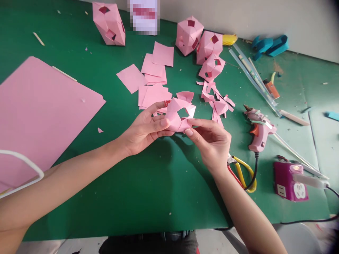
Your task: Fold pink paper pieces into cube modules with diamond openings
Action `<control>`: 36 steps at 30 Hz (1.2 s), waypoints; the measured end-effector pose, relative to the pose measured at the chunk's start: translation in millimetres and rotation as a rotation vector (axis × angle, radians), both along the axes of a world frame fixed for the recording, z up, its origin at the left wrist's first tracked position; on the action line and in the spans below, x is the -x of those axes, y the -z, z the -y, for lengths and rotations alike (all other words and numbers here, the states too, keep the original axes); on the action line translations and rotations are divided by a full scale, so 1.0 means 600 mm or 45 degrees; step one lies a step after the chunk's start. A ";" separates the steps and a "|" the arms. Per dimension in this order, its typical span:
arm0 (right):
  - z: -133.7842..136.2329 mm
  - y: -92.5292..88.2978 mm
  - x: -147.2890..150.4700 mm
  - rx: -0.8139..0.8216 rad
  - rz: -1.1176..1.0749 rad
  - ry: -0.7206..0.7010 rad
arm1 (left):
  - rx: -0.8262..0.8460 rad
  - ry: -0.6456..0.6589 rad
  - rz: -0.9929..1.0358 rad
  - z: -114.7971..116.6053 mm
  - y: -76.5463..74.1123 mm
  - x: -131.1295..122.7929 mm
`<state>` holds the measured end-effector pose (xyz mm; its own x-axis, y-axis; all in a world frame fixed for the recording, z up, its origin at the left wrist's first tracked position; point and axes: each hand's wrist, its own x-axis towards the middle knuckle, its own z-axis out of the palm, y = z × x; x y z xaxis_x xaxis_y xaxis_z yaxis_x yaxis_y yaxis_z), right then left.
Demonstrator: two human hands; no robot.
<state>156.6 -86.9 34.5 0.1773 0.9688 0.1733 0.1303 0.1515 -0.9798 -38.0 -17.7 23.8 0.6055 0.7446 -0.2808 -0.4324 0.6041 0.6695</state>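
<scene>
1. Folded pink paper piece [173, 117]: left of glue gun [259, 134], held over surface [111, 201].
2. Left hand [144, 128] grip: clamped on piece's side away from glue gun.
3. Right hand [215, 143] grip: thumb and forefinger pinching piece's edge toward glue gun.
4. Best: left steady, right pinch light; paper probably creases if squeezed.

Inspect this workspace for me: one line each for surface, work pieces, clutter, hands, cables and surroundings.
Surface: green tabletop, scattered with small scraps.
Work pieces: folded pink paper piece with an opening, held; flat pink paper squares; four hollow faceted pink paper forms.
Clutter: pile of pink paper strips; pink glue gun with orange trigger; yellow-and-red-handled metal tool.
Hands: left hand and right hand, both with fingers on the folded piece.
Cables: black cable from the glue gun.
Surroundings: pale grey wall behind.
</scene>
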 end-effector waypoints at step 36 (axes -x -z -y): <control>0.001 -0.003 0.020 0.199 -0.469 -0.047 | 0.023 0.009 0.040 0.003 0.000 -0.004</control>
